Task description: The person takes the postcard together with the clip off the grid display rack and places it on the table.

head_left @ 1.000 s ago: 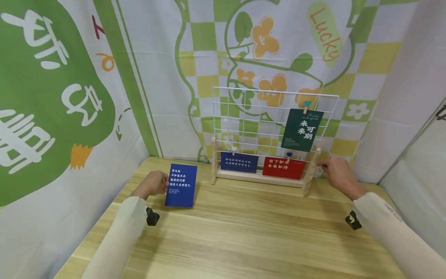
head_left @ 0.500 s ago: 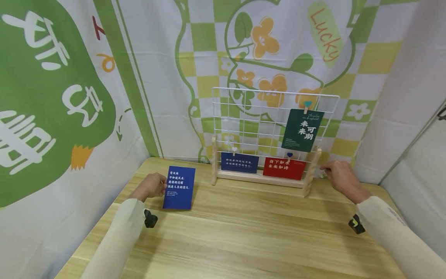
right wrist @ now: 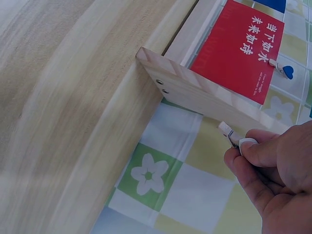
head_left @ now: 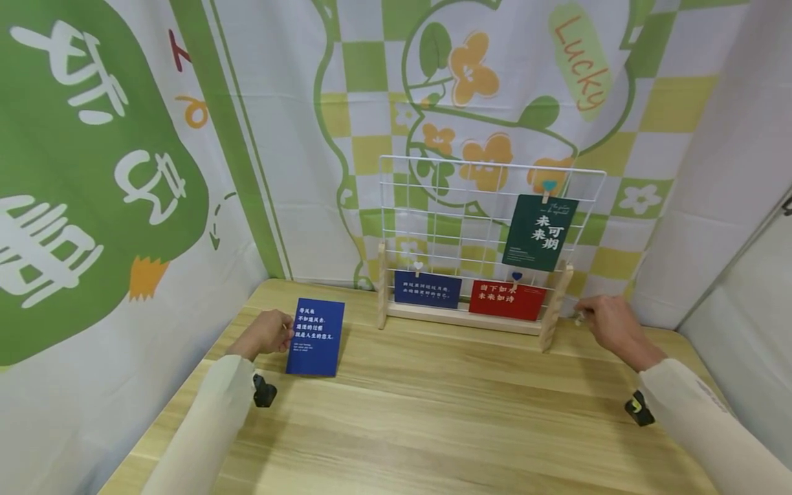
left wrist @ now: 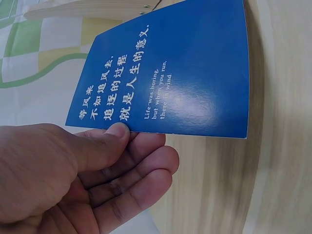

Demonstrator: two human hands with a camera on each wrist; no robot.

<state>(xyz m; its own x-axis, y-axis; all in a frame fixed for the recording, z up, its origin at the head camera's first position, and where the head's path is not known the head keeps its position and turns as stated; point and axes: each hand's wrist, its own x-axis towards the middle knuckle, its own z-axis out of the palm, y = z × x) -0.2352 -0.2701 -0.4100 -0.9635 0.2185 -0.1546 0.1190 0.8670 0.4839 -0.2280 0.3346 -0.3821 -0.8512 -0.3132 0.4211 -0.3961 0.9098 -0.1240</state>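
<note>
My left hand pinches the left edge of a blue postcard with white lettering. In the left wrist view the thumb lies on the front of that postcard, the other fingers behind and below it. Past the right end of the rack, my right hand pinches a small wooden clothespin by its white end between thumb and finger. A white wire grid rack on wooden feet carries a green card under a teal heart clip, a red card and a smaller-looking blue card.
The rack stands at the back of the wooden table, close before a printed curtain. White cloth walls rise at the left and right sides. A wooden rack foot lies between my right hand and the tabletop in the right wrist view.
My right hand has drawn away from the rack, rightward and slightly toward me, with the clothespin. My left hand and its postcard have shifted slightly left and nearer to me.
</note>
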